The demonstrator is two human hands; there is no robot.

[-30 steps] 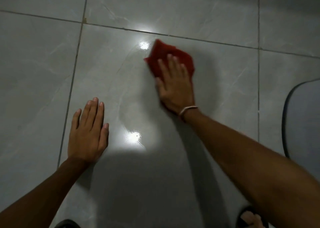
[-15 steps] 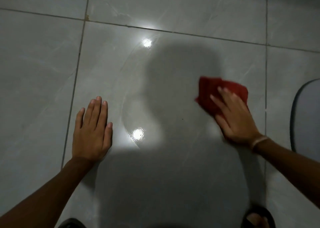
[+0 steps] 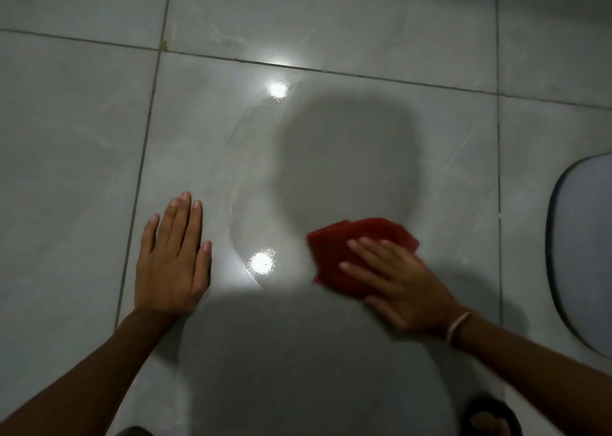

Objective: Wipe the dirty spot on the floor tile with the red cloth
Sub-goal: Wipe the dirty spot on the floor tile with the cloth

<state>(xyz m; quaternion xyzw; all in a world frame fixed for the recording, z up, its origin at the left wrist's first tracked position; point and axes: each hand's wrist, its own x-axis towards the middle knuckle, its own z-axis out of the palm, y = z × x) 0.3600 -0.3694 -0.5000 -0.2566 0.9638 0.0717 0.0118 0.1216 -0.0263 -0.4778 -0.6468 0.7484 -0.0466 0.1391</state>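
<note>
Glossy grey marbled floor tiles [image 3: 331,21] with dark grout lines are being lit from above, and two bright round reflections [image 3: 261,262] are being thrown back from the large middle tile. On that tile the left hand [image 3: 170,263] is being laid flat, palm down, its fingers [image 3: 180,217] straight and close together, with nothing being held. A crumpled red cloth [image 3: 354,240] is being pressed onto the same tile under the right hand [image 3: 394,283], whose fingers [image 3: 364,247] are being spread loosely over the fabric rather than curled round it; this hand is blurred. Most of the cloth is showing beyond and to the thumb side of those fingertips. A pale band [image 3: 458,326] is being worn at the right wrist. Off the little-finger side of the right hand, well apart, a rounded grey mat with a dark border [image 3: 586,253] is being cut by the frame edge. Whether a dirty spot is lying under the cloth cannot be told.
</note>
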